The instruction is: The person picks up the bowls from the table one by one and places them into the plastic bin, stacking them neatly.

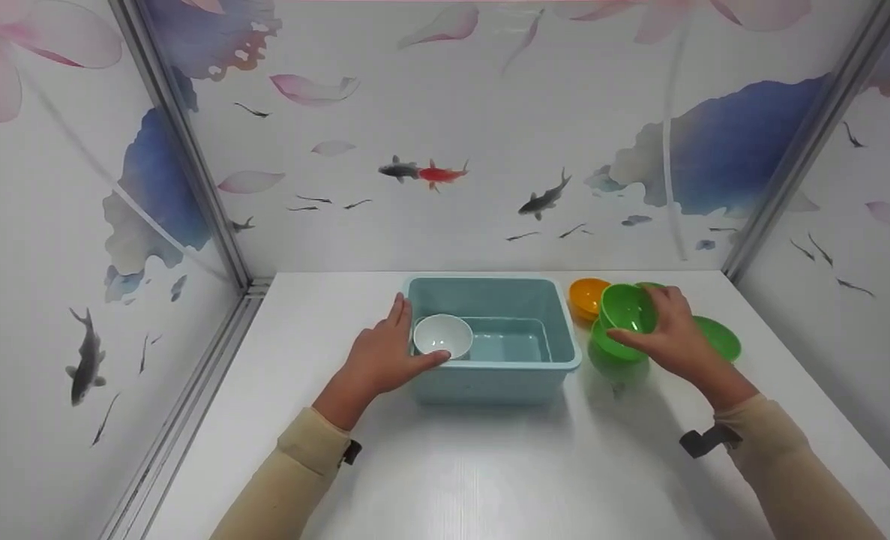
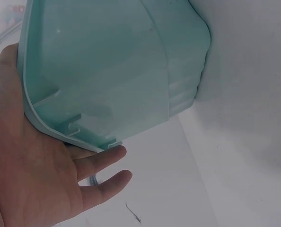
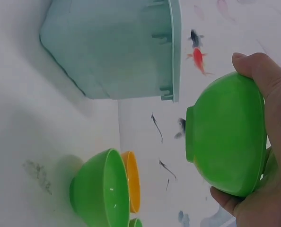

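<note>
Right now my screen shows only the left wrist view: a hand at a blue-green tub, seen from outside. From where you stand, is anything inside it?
Observer: Yes, the head view shows a white bowl inside the tub, at its left end.
Visitor: Oh, I just get the outer wall! And what is the other hand up to?
Observer: The right hand is holding a green bowl.
Visitor: Lovely. Is there any other colour of bowl around?
Observer: There is an orange bowl outside the tub, near its right end.
</note>
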Tool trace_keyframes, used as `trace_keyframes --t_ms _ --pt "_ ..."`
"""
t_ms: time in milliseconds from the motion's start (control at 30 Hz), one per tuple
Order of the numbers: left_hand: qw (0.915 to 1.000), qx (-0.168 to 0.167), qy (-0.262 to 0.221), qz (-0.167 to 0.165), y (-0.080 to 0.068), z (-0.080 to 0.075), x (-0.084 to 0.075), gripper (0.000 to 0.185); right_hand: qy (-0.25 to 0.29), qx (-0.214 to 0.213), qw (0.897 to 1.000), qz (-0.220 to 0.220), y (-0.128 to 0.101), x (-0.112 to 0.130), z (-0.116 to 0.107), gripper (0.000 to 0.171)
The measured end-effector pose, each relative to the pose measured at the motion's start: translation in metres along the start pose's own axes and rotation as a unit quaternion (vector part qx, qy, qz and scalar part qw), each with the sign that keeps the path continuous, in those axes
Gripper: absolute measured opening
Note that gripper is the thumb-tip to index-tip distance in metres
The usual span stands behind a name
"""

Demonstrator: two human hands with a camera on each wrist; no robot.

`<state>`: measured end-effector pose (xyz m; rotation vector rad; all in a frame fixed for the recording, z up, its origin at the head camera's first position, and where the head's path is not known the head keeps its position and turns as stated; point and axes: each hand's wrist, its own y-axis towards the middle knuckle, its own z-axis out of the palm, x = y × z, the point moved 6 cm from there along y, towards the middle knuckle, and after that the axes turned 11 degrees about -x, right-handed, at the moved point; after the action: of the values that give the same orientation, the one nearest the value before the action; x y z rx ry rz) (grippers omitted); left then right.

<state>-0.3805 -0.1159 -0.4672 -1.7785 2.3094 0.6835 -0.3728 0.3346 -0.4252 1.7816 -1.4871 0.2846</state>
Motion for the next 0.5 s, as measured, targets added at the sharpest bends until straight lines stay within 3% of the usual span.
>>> trace_keyframes --t_ms 500 --pt "1.0 0.0 0.0 -0.002 0.0 0.001 0.001 0.131 -0.005 0.026 0.999 -0.041 0.014 0.043 0.018 0.108"
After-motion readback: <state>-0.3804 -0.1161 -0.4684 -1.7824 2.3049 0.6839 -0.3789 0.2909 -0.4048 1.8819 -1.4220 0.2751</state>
